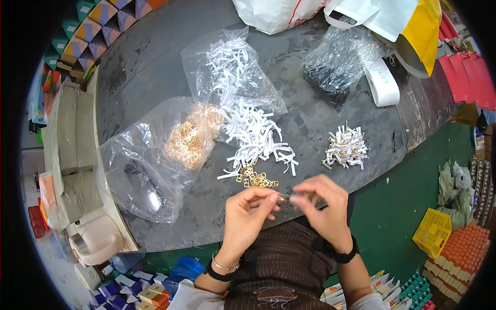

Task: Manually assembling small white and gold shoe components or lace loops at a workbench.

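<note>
My left hand (247, 214) pinches a small gold buckle (280, 198) between thumb and fingertips, above the table's near edge. Just right of it is my right hand (326, 206), its fingertips smeared by motion; whether they hold anything cannot be made out. Loose gold buckles (261, 181) lie on the table right beyond my left hand. Behind them spreads a heap of short white strips (253, 129). Farther right is a separate pile of white strips with gold bits (347, 147) among them.
A clear bag of gold buckles (188, 137) and a clear bag of white strips (232, 62) lie on the dark table (150, 67). A clear bag of dark contents (336, 62) and a white ribbon roll (382, 82) are back right. A yellow crate (432, 232) stands beyond the right edge.
</note>
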